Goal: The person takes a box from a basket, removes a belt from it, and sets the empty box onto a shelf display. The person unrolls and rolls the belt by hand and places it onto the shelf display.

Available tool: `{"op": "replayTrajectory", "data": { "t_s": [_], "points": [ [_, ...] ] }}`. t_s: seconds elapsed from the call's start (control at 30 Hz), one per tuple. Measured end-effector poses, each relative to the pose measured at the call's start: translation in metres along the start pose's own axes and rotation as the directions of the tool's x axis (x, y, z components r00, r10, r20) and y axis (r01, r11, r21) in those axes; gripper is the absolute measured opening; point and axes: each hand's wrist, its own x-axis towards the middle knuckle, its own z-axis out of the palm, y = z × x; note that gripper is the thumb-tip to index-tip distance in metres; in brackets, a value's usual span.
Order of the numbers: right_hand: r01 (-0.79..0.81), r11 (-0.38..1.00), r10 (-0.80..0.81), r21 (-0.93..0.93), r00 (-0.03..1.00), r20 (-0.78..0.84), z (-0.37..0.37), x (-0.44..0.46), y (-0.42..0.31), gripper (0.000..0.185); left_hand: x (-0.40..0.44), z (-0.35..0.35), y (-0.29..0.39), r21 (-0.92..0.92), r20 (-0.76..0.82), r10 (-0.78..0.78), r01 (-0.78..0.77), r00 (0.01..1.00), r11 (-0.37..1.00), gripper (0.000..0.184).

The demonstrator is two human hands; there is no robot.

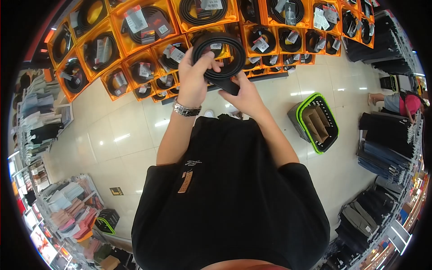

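Note:
A coiled black belt (240,53) is held up in front of the belt display. My left hand (196,69) grips the left side of the coil, its thumb and fingers reaching into the ring. My right hand (245,95) pinches the belt's loose flat end, which sticks out below the coil. Behind the belt, the orange boxes (120,101) each hold a rolled dark belt with white tags. The coil covers part of one box.
On the tiled floor to the right stands a black basket with a green rim (336,121) and brown cardboard inside. Folded clothes (67,202) lie at the left, and trousers (384,135) hang at the right near another person (396,102). A second basket (106,221) sits lower left.

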Motion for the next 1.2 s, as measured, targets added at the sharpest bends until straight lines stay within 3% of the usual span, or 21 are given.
{"op": "replayTrajectory", "data": {
  "t_s": [0.13, 0.2, 0.27, 0.3, 0.37, 0.43, 0.5, 0.53, 0.6, 0.63, 0.67, 0.77, 0.8, 0.87, 0.9, 0.97, 1.0, 1.07, 1.1, 1.13, 1.2],
  "points": [
    [0.056, 0.981, -0.053, -0.187, 0.998, 0.019, -0.027, -0.004, 0.018, 0.043, 0.01, -0.026, 0.021, 0.13, 0.037, 0.012, -0.017, 0.999, 0.991, 0.013],
    [0.025, 0.975, -0.013, -0.223, 0.999, 0.052, -0.045, -0.006, 0.013, 0.039, 0.017, -0.042, 0.023, 0.336, 0.199, -0.094, 0.022, 0.975, 0.942, 0.015],
    [0.092, 0.967, -0.031, -0.239, 0.969, 0.245, -0.059, -0.005, 0.001, 0.047, 0.014, -0.043, 0.023, 0.461, 0.245, -0.2, 0.068, 0.949, 0.885, 0.023],
    [0.012, 0.98, 0.046, -0.2, 0.958, 0.282, -0.063, -0.004, -0.011, 0.057, 0.016, -0.044, 0.022, 0.568, 0.295, -0.282, 0.07, 0.913, 0.82, 0.025],
    [0.01, 0.992, 0.029, -0.124, 0.95, 0.312, -0.065, -0.004, -0.02, 0.062, 0.016, -0.047, 0.014, 0.695, 0.343, -0.404, 0.06, 0.848, 0.717, 0.028],
    [0.092, 0.994, -0.105, 0.064, 0.958, 0.266, -0.052, 0.003, -0.008, 0.064, 0.018, -0.039, 0.013, 0.718, 0.404, -0.491, 0.065, 0.772, 0.693, 0.027],
    [0.036, 0.999, -0.037, 0.011, 0.954, 0.297, -0.048, 0.008, 0.008, 0.06, 0.019, -0.037, 0.011, 0.74, 0.42, -0.52, 0.052, 0.744, 0.671, 0.025],
    [-0.029, 0.998, 0.042, -0.047, 0.95, 0.309, -0.047, 0.008, 0.012, 0.056, 0.024, -0.039, 0.012, 0.77, 0.416, -0.579, 0.067, 0.701, 0.634, 0.038],
    [-0.069, 0.985, 0.032, 0.161, 0.975, 0.222, -0.042, 0.004, 0.004, 0.038, 0.018, -0.037, 0.0, 0.554, 0.453, -0.286, -0.015, 0.844, 0.833, 0.053],
    [-0.093, 0.958, 0.044, 0.272, 0.982, 0.181, -0.039, 0.004, 0.005, 0.035, 0.018, -0.037, -0.002, 0.506, 0.391, -0.293, 0.062, 0.872, 0.86, 0.065],
    [-0.108, 0.917, 0.058, 0.385, 0.988, 0.141, -0.036, 0.005, 0.007, 0.032, 0.015, -0.032, -0.008, 0.45, 0.263, -0.143, 0.01, 0.954, 0.893, 0.062],
    [-0.122, 0.879, 0.085, 0.461, 0.991, 0.099, -0.03, 0.012, 0.02, 0.025, 0.01, -0.031, -0.025, 0.103, 0.213, -0.271, 0.254, 0.939, 0.962, 0.052],
    [-0.15, 0.859, 0.105, 0.49, 0.988, 0.117, -0.029, 0.013, 0.021, 0.025, 0.003, -0.018, -0.023, -0.087, 0.197, -0.348, 0.37, 0.916, 0.925, 0.034],
    [-0.105, 0.796, 0.077, 0.597, 0.994, 0.072, -0.022, 0.014, 0.021, 0.024, 0.006, -0.029, -0.043, -0.182, 0.223, -0.262, 0.305, 0.939, 0.935, 0.015],
    [-0.139, 0.786, 0.096, 0.603, 0.99, 0.103, -0.021, 0.014, 0.02, 0.025, 0.004, -0.023, -0.041, -0.181, 0.226, -0.267, 0.31, 0.937, 0.934, 0.015],
    [-0.156, 0.778, 0.105, 0.609, 0.987, 0.119, -0.02, 0.014, 0.029, 0.03, 0.0, -0.002, -0.031, -0.009, 0.027, -0.165, 0.166, 0.986, 0.986, 0.006],
    [-0.19, 0.778, 0.137, 0.599, 0.981, 0.134, -0.02, 0.014, 0.032, 0.032, -0.001, 0.004, -0.028, -0.009, 0.031, -0.168, 0.168, 0.985, 0.986, 0.006],
    [-0.055, 0.762, 0.048, 0.646, 0.998, 0.028, -0.012, 0.01, 0.035, 0.036, -0.003, 0.013, -0.024, 0.057, -0.029, -0.083, 0.085, 0.996, 0.995, 0.007],
    [-0.079, 0.773, 0.08, 0.629, 0.996, 0.027, -0.011, 0.008, 0.041, 0.036, -0.001, 0.013, -0.023, 0.077, -0.022, -0.06, 0.062, 0.998, 0.995, 0.007],
    [0.042, 0.87, 0.051, 0.491, 0.983, -0.175, -0.006, 0.002, 0.037, 0.03, -0.001, 0.015, -0.023, 0.08, -0.019, -0.065, 0.066, 0.998, 0.995, 0.007],
    [0.178, 0.982, -0.141, 0.058, 0.905, -0.401, -0.007, -0.009, 0.066, 0.026, 0.0, 0.021, -0.022, 0.134, -0.112, -0.006, 0.021, 0.994, 0.991, 0.01]
  ]
}}
